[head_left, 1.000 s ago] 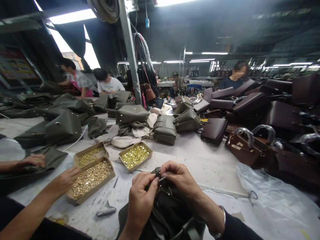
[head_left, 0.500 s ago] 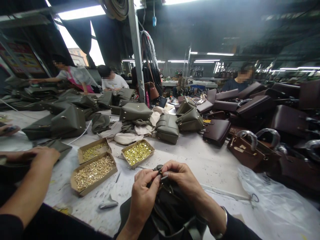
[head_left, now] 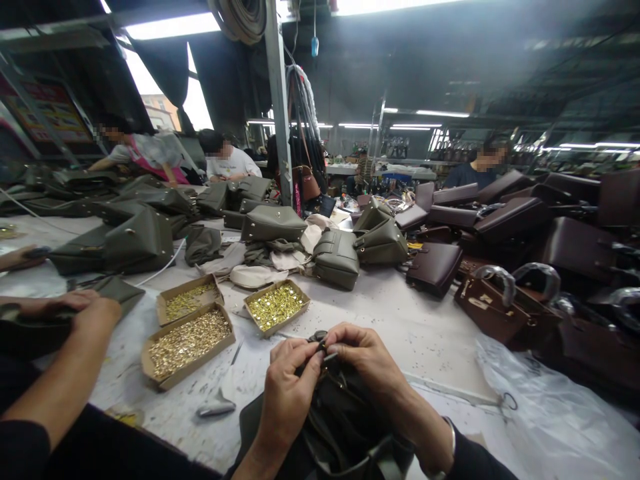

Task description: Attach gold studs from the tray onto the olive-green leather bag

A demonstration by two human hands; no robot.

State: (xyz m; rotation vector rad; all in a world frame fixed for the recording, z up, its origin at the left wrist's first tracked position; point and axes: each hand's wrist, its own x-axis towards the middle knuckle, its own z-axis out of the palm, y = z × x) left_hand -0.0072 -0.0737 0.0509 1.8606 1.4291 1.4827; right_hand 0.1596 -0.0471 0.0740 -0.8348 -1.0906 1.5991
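In front of me is a dark olive handbag (head_left: 345, 430), its dark folds hanging below my hands. My left hand (head_left: 290, 383) is closed, thumb and fingertips pinching a small dark part at the top of the bag. From the other side my right hand (head_left: 367, 357) pinches the same spot, fingertips nearly touching those of the left. A small glint of metal shows just under the fingers; the exact piece is hidden. Beyond my hands stands a cardboard tray of shiny gold metal pieces (head_left: 276, 332).
Two more cardboard trays, one of copper-gold pieces (head_left: 145, 370) and one of yellow-gold pieces (head_left: 161, 310), stand left. A grey metal tool (head_left: 217, 404) lies nearby. A co-worker's arm (head_left: 67, 370) reaches in at left. Olive bags (head_left: 336, 260), brown bags (head_left: 435, 267) and clear plastic (head_left: 555, 407) surround the white tabletop.
My hands keep the same pinch on the handbag, with barely any shift. At the left, the co-worker's hands have moved slightly. The view has turned slightly.
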